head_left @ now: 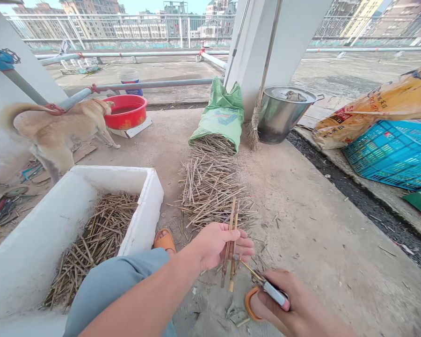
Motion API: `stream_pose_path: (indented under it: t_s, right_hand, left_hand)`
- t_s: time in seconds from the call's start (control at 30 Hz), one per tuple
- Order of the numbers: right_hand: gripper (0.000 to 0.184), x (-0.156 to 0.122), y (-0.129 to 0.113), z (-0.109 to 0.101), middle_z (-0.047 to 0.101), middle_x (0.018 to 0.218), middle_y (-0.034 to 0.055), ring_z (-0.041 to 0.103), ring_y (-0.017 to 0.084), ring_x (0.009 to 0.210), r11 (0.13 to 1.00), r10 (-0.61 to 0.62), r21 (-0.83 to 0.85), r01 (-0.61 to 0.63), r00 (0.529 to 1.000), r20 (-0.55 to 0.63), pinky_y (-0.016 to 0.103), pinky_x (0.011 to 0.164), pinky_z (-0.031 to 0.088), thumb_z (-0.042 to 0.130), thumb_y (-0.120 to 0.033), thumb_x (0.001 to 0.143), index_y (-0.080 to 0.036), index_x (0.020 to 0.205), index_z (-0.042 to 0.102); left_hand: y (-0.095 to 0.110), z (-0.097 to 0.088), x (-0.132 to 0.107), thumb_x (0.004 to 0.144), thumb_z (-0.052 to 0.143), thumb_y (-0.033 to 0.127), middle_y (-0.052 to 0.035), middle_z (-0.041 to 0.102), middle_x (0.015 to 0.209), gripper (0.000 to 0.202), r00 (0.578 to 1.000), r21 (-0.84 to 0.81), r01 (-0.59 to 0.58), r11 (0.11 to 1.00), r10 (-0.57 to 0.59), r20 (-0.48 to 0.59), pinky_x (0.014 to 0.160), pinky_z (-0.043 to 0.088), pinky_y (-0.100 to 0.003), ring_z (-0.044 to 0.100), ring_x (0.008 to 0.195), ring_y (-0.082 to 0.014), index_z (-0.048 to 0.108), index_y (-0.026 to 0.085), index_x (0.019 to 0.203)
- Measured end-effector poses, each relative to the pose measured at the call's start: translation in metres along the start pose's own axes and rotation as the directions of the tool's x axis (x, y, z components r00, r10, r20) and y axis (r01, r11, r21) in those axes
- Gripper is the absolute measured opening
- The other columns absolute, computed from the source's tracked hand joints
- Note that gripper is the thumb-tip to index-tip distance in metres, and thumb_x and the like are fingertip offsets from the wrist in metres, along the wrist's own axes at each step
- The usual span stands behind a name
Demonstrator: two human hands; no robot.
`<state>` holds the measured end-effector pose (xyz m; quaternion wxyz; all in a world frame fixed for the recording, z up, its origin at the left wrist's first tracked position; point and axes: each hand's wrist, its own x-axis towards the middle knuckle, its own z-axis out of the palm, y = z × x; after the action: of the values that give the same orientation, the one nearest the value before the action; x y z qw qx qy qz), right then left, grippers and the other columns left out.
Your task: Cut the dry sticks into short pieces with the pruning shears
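In front of me my left hand [221, 243] pinches a few thin dry sticks [233, 234] under its thumb, with the other fingers stretched out behind them. To the lower right, my right hand [284, 299] is wrapped round a hand tool [274, 294] with a grey and pink handle; its exact kind is unclear. The tool's narrow tip reaches the sticks just below my left fingers. Beyond my hands lies a heap of cut sticks [214, 187], spilling from the mouth of a green woven sack [221, 119]. More short sticks [98, 234] lie inside a white foam box [143, 206] at left.
A dog [66, 126] stands by a red basin [128, 114] at the back left. A broom [255, 121] and a lidded metal pot [282, 114] stand beside the pillar [263, 56]. On the right are a blue crate [393, 154] and a yellow sack [368, 110].
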<state>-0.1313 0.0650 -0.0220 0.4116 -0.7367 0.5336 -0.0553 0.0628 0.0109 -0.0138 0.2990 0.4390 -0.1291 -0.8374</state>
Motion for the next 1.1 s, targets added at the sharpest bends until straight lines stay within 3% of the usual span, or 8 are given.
stream_pose_path:
  t_s: [0.1,0.17,0.27,0.4,0.57,0.83,1.1]
  right_hand:
    - [0.034,-0.002,0.003,0.007,0.039,0.055,-0.0042,0.035,0.013,0.052,0.997,0.018,-0.071,-0.014,0.998,0.061,0.028,0.054,0.028,0.035,-0.04,0.085,-0.023,0.059,0.022]
    - [0.033,-0.004,0.001,0.013,0.038,0.055,-0.0046,0.036,0.014,0.053,0.996,0.061,-0.068,-0.061,0.998,-0.004,0.028,0.054,0.028,0.034,-0.041,0.085,-0.023,0.06,0.022]
    - [0.029,-0.009,-0.001,0.024,0.044,0.058,-0.0032,0.044,0.016,0.057,0.985,0.169,-0.004,-0.17,0.98,-0.109,0.028,0.056,0.031,0.032,-0.045,0.083,-0.024,0.064,0.032]
    - [0.022,-0.011,-0.002,0.036,0.052,0.066,0.0016,0.05,0.021,0.067,0.972,0.231,-0.001,-0.233,0.963,-0.138,0.031,0.06,0.034,0.036,-0.045,0.08,-0.025,0.072,0.041]
    - [0.017,-0.01,-0.01,0.036,0.056,0.069,0.0036,0.054,0.024,0.075,0.978,0.204,0.003,-0.209,0.952,-0.23,0.032,0.062,0.034,0.039,-0.04,0.079,-0.024,0.077,0.043]
    - [0.02,-0.012,-0.013,0.033,0.054,0.066,0.0008,0.047,0.019,0.06,0.971,0.24,0.028,-0.239,0.952,-0.188,0.029,0.055,0.03,0.04,-0.044,0.078,-0.025,0.074,0.044]
    - [0.016,-0.009,-0.022,0.036,0.053,0.062,-0.0011,0.048,0.016,0.059,0.959,0.277,0.122,-0.258,0.944,-0.182,0.028,0.057,0.031,0.049,-0.035,0.075,-0.024,0.066,0.042]
  left_hand:
    - [-0.002,-0.003,0.003,0.08,0.053,0.018,-0.0165,0.067,0.092,0.013,0.992,0.03,-0.096,0.995,0.098,-0.086,0.08,0.049,-0.037,0.065,0.081,-0.0206,0.059,0.009,0.086]
    - [-0.002,-0.005,0.004,0.082,0.052,0.02,-0.0166,0.065,0.104,0.015,0.975,0.02,-0.194,0.981,0.195,-0.103,0.087,0.047,-0.038,0.063,0.091,-0.0206,0.058,0.011,0.091]
    - [-0.003,-0.005,0.004,0.081,0.055,0.025,-0.0131,0.057,0.122,0.015,0.944,-0.03,-0.327,0.944,0.325,-0.062,0.092,0.044,-0.04,0.061,0.099,-0.0217,0.057,0.015,0.093]
    - [-0.004,-0.001,0.001,0.079,0.06,0.031,-0.0094,0.052,0.129,0.018,0.888,-0.046,-0.459,0.887,0.46,0.012,0.095,0.043,-0.042,0.061,0.1,-0.0224,0.055,0.017,0.089]
    - [-0.004,0.002,-0.005,0.076,0.063,0.035,-0.01,0.052,0.129,0.023,0.848,0.007,-0.529,0.849,0.528,0.044,0.092,0.045,-0.042,0.061,0.099,-0.0239,0.053,0.017,0.087]
    - [-0.008,0.004,-0.01,0.082,0.054,0.034,-0.01,0.052,0.129,0.018,0.799,0.164,-0.6,0.783,0.598,0.065,0.091,0.047,-0.041,0.061,0.099,-0.024,0.052,0.017,0.089]
    - [-0.02,0.006,-0.018,0.082,0.053,0.033,-0.0109,0.058,0.121,0.018,0.729,0.36,-0.666,0.654,0.674,0.124,0.095,0.043,-0.036,0.057,0.107,-0.0241,0.059,0.017,0.086]
